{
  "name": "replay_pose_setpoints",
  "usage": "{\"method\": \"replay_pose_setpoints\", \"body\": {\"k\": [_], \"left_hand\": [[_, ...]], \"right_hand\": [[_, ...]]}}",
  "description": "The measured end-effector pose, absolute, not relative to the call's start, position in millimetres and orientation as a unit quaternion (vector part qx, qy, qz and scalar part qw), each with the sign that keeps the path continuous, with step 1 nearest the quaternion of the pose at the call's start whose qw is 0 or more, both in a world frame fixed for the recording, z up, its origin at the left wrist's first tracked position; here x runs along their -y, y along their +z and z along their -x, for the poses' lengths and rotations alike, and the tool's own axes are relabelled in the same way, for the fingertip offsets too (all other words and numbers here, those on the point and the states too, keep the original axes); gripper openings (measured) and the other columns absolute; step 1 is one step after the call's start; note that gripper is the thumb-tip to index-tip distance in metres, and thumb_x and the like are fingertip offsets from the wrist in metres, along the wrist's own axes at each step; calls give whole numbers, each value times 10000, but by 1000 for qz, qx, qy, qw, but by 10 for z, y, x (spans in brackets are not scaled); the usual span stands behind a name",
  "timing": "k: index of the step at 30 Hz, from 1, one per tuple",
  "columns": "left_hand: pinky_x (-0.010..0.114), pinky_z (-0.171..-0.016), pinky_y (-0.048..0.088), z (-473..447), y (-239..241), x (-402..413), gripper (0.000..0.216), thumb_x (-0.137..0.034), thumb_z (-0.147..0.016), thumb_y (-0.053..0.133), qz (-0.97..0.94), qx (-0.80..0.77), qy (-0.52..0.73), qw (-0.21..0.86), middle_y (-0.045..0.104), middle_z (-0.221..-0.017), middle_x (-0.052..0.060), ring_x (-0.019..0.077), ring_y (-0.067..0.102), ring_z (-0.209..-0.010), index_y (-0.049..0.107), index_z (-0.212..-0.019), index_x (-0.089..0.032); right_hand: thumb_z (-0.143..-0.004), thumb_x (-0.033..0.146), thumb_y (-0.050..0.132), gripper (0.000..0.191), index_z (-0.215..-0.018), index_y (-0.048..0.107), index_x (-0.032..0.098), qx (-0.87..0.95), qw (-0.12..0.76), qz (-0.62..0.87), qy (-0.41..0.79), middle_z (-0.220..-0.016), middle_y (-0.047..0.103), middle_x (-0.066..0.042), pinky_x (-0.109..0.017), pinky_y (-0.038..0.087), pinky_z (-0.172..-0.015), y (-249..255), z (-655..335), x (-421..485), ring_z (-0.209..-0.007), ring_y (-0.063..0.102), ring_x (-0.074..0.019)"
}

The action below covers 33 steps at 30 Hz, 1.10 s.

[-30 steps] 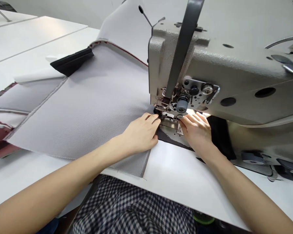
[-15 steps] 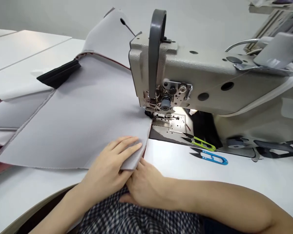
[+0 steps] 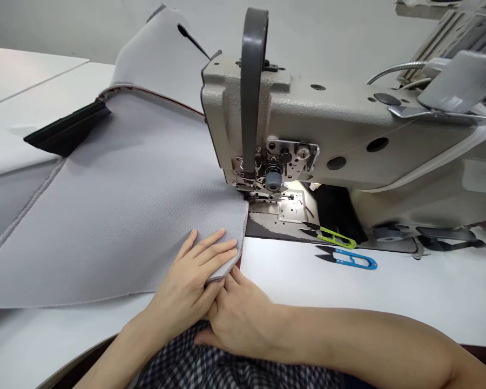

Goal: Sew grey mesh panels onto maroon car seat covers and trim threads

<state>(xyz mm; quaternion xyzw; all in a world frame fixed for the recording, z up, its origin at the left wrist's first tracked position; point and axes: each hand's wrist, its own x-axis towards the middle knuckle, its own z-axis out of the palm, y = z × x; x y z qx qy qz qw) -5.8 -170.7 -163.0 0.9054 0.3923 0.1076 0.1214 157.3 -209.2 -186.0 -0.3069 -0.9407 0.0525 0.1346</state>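
A large grey padded fabric panel [image 3: 133, 216] runs under the presser foot of a sewing machine [image 3: 235, 102], its right edge lined up at the needle area. My left hand [image 3: 196, 273] lies over the panel's near right corner, fingers spread on top and thumb down at the edge, with the corner between them. Against it, my right hand [image 3: 241, 313] holds the same corner from below; its fingertips are partly hidden under the fabric. A reddish underside shows a little at the right edge. A black strip [image 3: 71, 129] sticks out at the panel's far left.
Lime-green thread snips [image 3: 336, 237] lie partly on the machine bed, with blue thread snips [image 3: 352, 259] just in front on the white table [image 3: 291, 275]. Black material [image 3: 336, 208] lies behind the needle plate under the machine arm. A grey wall stands behind.
The panel's left part has shifted left and toward me in view. My left fingers have spread wider on the fabric. Both hands remain at the corner, slightly lower in view.
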Motion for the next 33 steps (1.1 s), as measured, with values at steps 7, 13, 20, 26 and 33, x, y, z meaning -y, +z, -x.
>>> {"method": "replay_pose_setpoints", "body": {"k": [7, 13, 20, 26, 33], "left_hand": [[611, -1187, 230, -38, -1670, 1550, 464, -182, -912, 365, -898, -405, 121, 119, 577, -1408, 51, 261, 394, -1419, 601, -1308, -235], [637, -1173, 225, -104, -1622, 1405, 445, -188, -930, 361, -890, -418, 115, 143, 576, -1408, 47, 263, 399, -1415, 599, -1304, -230], [609, -1193, 187, -144, -1644, 1210, 437, -209, -946, 355, -883, -425, 127, 153, 580, -1401, 31, 252, 382, -1427, 600, -1305, -255], [598, -1191, 179, -222, -1601, 1020, 420, -242, -959, 332, -876, -435, 122, 171, 602, -1364, 43, 251, 401, -1412, 629, -1256, -233], [620, -1180, 169, -273, -1559, 961, 384, -365, -971, 388, -869, -438, 132, 187, 595, -1375, 45, 276, 401, -1408, 599, -1265, -235]], "right_hand": [[-935, 670, 432, 764, -1254, 634, 5, 942, 98, 317, 43, -1233, 644, -265, -623, 315, -1104, -1834, -1595, 1965, -1286, 489, -436], [-940, 662, 428, 790, -1290, 609, -23, 938, 99, 332, 27, -1293, 604, -286, -626, 257, -1150, -1857, -1605, 1867, -1331, 448, -456], [-918, 692, 440, 842, -1324, 585, -31, 930, 76, 359, 28, -1314, 588, -295, -622, 247, -1162, -1838, -1588, 1717, -1344, 437, -455], [-952, 646, 422, 827, -1381, 518, -55, 914, 53, 392, 94, -1417, 493, -306, -602, 222, -1180, -1794, -1553, 1569, -1410, 344, -442], [-966, 557, 489, 759, -1416, 473, -53, 890, 64, 432, 131, -1460, 434, -318, -586, 249, -1174, -1722, -1495, 1574, -1417, 337, -429]]}}
